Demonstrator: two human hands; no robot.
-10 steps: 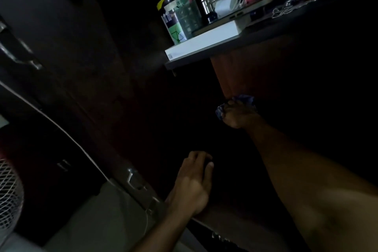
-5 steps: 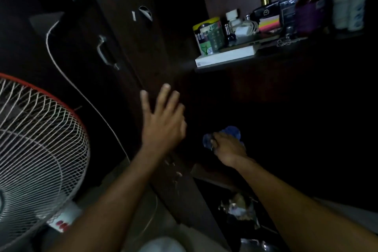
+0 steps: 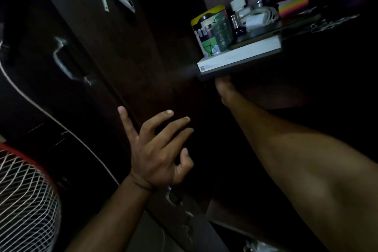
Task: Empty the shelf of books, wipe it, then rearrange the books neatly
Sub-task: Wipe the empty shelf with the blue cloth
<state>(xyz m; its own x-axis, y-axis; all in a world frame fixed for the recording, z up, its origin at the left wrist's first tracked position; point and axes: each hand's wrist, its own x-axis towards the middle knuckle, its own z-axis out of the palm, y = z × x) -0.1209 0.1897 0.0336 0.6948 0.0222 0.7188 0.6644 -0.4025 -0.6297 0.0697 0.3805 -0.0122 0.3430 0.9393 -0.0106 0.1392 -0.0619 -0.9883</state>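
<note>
Nearest to you, at lower left, sits the white wire fan guard with a red rim [image 3: 24, 194]. Your left hand [image 3: 157, 153] is raised in mid-air in front of the dark brown wooden cupboard door [image 3: 98, 51]; its grip is open, the fingers spread and slightly bent, holding nothing. A thin dark band circles that wrist. A white cable [image 3: 67, 129] runs diagonally across the door, past the silver metal door handle [image 3: 65, 61]. Your right forearm extends from lower right up into the dark recess, and your right hand [image 3: 225, 88] reaches just under the front edge of the dark wooden shelf [image 3: 235, 71]. Most of that hand is hidden by the shelf and by shadow, so its grip cannot be determined. On the shelf, a flat white rectangular box [image 3: 241, 55] lies along the front edge. Behind it stands a cylindrical tin with a yellow lid and a green-and-white printed label [image 3: 212, 30]. Further back are a white charger with a coiled cable [image 3: 259, 17] and a striped multicolour block [image 3: 294, 5]. No books can be made out in the dim light.
</note>
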